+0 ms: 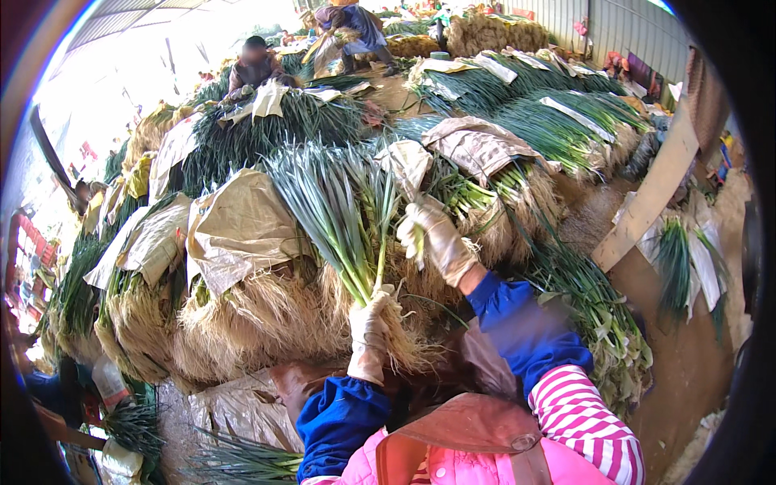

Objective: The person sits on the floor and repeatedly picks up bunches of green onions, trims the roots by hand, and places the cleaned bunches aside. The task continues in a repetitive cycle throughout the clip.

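Note:
A bunch of green onions (339, 230) stands upright, leaning slightly left, its leaves fanned out at the top. My left hand (368, 336), in a pale soiled glove, is closed around its lower stems, and tan roots (403, 345) hang out beside the glove. My right hand (439, 239), gloved too, is raised just right of the bunch with its fingers curled. Yellow-green shows at those fingers; whether it is a strip of leaf or a stain is unclear. Behind both hands lies a long heap of green onions with their roots (254, 315) facing me.
Tan sheets (242, 224) and a brownish cloth (485, 145) cover parts of the heap. More onions (600, 303) lie at my right, beside a slanting strap-like band (652, 194). Loose onions (242, 458) lie low at left. Two people (254, 70) work among farther heaps.

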`<state>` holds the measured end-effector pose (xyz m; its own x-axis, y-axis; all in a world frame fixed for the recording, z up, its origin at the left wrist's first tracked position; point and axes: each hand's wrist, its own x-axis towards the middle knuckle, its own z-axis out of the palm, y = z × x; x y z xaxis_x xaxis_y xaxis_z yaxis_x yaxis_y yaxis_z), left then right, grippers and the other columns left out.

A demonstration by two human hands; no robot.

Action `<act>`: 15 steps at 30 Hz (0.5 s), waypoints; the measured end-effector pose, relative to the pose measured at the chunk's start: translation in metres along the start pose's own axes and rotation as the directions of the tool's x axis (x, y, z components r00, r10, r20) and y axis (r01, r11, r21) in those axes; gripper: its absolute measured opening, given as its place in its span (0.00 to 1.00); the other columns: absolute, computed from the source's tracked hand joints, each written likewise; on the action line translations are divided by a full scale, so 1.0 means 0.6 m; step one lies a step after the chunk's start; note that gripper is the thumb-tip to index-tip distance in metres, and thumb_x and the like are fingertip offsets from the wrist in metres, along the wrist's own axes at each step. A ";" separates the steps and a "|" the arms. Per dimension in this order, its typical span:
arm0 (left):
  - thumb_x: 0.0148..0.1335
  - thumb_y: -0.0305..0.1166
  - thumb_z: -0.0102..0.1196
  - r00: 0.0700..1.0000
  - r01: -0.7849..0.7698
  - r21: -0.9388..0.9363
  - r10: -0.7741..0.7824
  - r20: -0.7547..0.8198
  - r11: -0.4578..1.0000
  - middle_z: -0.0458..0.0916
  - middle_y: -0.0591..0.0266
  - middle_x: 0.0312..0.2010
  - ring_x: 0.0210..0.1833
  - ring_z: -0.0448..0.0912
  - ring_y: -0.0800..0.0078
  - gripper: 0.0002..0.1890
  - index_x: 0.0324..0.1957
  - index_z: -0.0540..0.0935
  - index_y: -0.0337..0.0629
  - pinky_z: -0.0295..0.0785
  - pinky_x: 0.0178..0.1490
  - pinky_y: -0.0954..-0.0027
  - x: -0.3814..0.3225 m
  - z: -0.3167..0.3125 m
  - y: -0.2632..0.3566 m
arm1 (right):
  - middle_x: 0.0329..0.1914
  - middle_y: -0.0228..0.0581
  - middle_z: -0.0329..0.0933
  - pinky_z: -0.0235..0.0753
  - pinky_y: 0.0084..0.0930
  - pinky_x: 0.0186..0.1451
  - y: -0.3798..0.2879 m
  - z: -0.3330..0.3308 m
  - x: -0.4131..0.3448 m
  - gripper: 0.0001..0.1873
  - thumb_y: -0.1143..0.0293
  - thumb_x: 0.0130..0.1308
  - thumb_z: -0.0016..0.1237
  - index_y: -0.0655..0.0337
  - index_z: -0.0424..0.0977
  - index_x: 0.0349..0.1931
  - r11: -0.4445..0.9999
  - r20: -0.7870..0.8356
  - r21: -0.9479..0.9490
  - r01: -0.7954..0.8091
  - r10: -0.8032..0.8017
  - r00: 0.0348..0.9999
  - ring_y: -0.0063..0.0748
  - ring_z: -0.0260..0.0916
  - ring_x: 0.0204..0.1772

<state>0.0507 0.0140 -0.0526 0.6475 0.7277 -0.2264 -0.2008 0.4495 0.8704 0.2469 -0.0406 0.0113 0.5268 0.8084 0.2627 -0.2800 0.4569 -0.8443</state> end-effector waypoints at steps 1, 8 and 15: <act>0.59 0.31 0.58 0.999 -0.011 -0.034 0.012 0.032 0.999 0.81 0.62 0.31 0.26 0.78 0.71 0.15 0.46 0.81 0.33 0.77 0.31 0.72 -0.004 0.000 0.007 | 0.24 0.34 0.77 0.77 0.22 0.24 -0.005 -0.019 0.009 0.13 0.59 0.72 0.44 0.57 0.74 0.32 0.997 -0.104 -0.071 -0.017 0.010 0.994 0.24 0.74 0.24; 0.66 0.34 0.55 0.962 0.131 -0.533 0.024 0.273 0.836 0.81 0.64 0.34 0.25 0.80 0.75 0.18 0.54 0.75 0.34 0.82 0.33 0.71 -0.019 -0.012 0.041 | 0.30 0.45 0.82 0.82 0.30 0.28 0.082 -0.027 -0.009 0.18 0.53 0.71 0.45 0.61 0.75 0.34 0.867 -0.078 0.020 -0.498 0.498 0.863 0.35 0.78 0.24; 0.66 0.34 0.54 0.878 0.205 -0.476 0.054 0.475 0.855 0.82 0.55 0.38 0.34 0.84 0.60 0.20 0.56 0.72 0.33 0.82 0.37 0.64 -0.035 -0.022 0.016 | 0.34 0.38 0.81 0.77 0.31 0.38 0.134 0.032 0.008 0.16 0.53 0.72 0.44 0.57 0.75 0.41 0.836 0.052 0.295 -0.463 0.470 0.881 0.31 0.77 0.31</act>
<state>0.0253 0.0101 -0.0451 0.9069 0.4175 0.0557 -0.3892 0.7799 0.4902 0.2118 0.0072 -0.0463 0.2912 0.9462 -0.1409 -0.7144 0.1171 -0.6899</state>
